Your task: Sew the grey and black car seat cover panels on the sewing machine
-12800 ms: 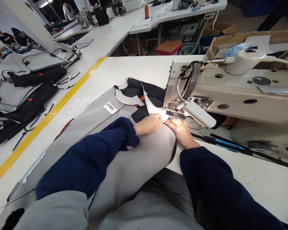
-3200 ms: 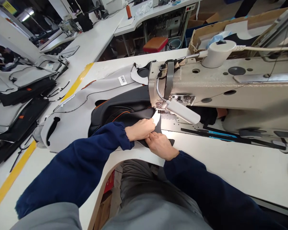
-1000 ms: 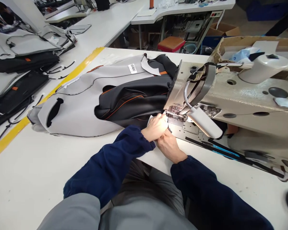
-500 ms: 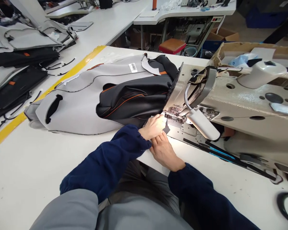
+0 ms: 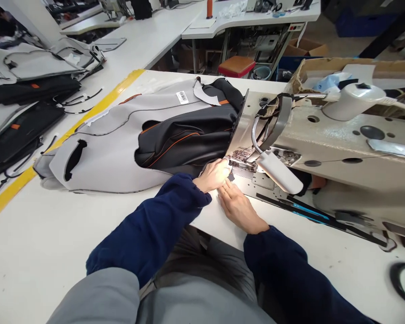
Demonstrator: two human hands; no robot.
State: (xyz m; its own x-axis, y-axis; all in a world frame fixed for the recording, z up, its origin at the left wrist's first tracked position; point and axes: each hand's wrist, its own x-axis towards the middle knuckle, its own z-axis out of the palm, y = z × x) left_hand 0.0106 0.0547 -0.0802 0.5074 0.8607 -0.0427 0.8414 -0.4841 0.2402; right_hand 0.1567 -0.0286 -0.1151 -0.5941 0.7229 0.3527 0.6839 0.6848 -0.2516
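Note:
A grey and black seat cover (image 5: 121, 144) with orange piping lies across the white table, its black part bunched against the sewing machine (image 5: 324, 135). My left hand (image 5: 213, 174) is closed, pinching the fabric edge right at the presser foot (image 5: 240, 158). My right hand (image 5: 238, 207) lies flat on the table just in front of the needle plate, fingers stretched toward the fabric tip. A small machine lamp (image 5: 280, 172) lights both hands.
More grey and black covers (image 5: 23, 90) are piled at the far left beyond a yellow stripe (image 5: 70, 130). A cardboard box (image 5: 327, 72) stands behind the machine. A red stool (image 5: 236, 65) and other workstations lie further back. A black loop (image 5: 403, 283) sits at the right edge.
Over twelve seconds the cover has been fed away from me and to the left of the machine. In the last second my right hand flattened out while my left stayed pinched at the foot.

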